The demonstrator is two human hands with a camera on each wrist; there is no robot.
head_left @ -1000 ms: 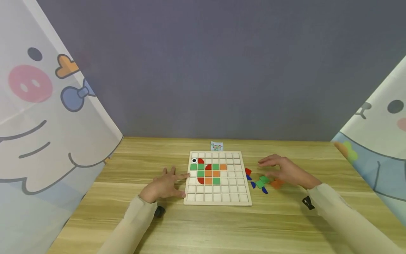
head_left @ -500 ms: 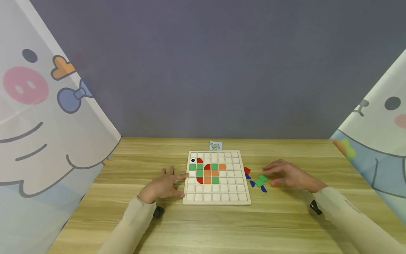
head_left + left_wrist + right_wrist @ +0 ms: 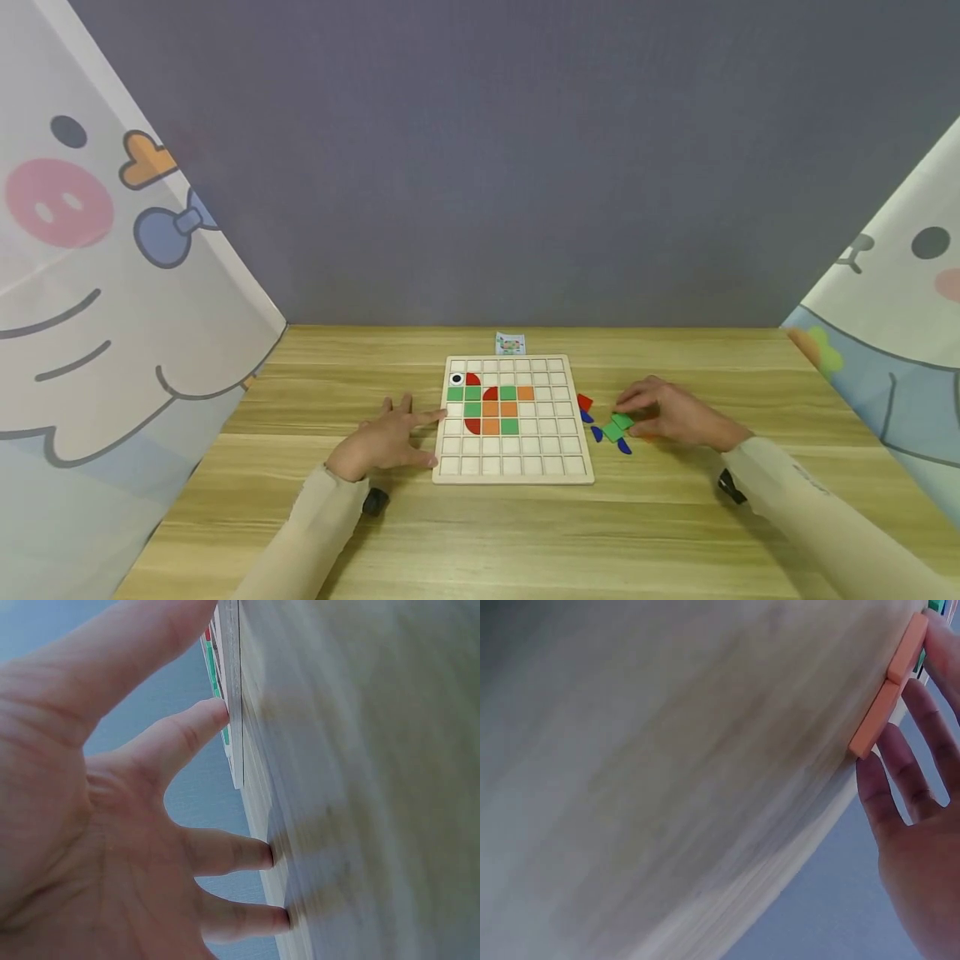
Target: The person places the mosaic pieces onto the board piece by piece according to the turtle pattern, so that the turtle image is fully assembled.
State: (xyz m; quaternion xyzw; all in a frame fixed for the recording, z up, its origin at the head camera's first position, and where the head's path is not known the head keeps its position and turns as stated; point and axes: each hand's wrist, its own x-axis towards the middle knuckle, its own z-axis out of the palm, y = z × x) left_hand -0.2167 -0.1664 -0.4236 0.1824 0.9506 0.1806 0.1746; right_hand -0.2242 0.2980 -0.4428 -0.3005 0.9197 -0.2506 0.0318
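Observation:
A pale wooden grid board (image 3: pixel 551 447) lies on the table, partly filled with green, orange and red tiles and an eye tile (image 3: pixel 457 379). My left hand (image 3: pixel 384 439) is spread beside it, thumb and index finger touching its left edge. In the left wrist view, two other fingertips of that hand (image 3: pixel 112 832) rest on the tabletop. Right of the board, my right hand (image 3: pixel 675 414) has thumb and fingertips at opposite edges of a green square tile (image 3: pixel 622 421). In the right wrist view, orange tiles (image 3: pixel 875 720) lie beside its fingers.
Loose pieces lie between board and right hand: a red tile (image 3: pixel 584 402), blue curved pieces (image 3: pixel 624 447) and another green square (image 3: pixel 612 432). A small picture card (image 3: pixel 511 344) sits behind the board. A grey partition (image 3: pixel 480 208) stands at the table's back.
My right hand has come down and closed in on the green square tile, after hovering over the loose pieces. My left hand stays at the board's left edge.

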